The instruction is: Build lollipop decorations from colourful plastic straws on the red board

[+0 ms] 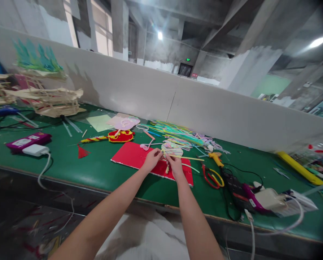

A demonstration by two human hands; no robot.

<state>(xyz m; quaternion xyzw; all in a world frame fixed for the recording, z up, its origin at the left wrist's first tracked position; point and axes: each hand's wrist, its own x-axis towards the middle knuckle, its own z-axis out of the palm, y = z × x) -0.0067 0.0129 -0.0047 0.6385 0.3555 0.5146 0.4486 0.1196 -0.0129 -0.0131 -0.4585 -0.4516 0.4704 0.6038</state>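
Observation:
Both hands meet over a red board (131, 155) lying on the green tabletop. My left hand (152, 159) is closed, its fingertips pinching the near edge of a round pastel-striped pipe-cleaner piece (173, 148). My right hand (175, 166) is closed beside it, with a pale yellow pipe cleaner (193, 158) running out to the right from its fingers. A pale green strand (191, 167) curves out past that hand. Beneath the fingers hangs a short twisted, cream-coloured stem (167, 169). The exact grip points are small and partly hidden by the fingers.
Loose pipe cleaners (177, 133) lie heaped behind the board. Red-and-yellow-handled scissors (214, 178), a yellow glue gun (217, 158) and a power strip (237, 191) are on the right. Left are a red-and-yellow fan-shaped craft (120, 136), a purple box (28, 141) and a stick model (50, 99).

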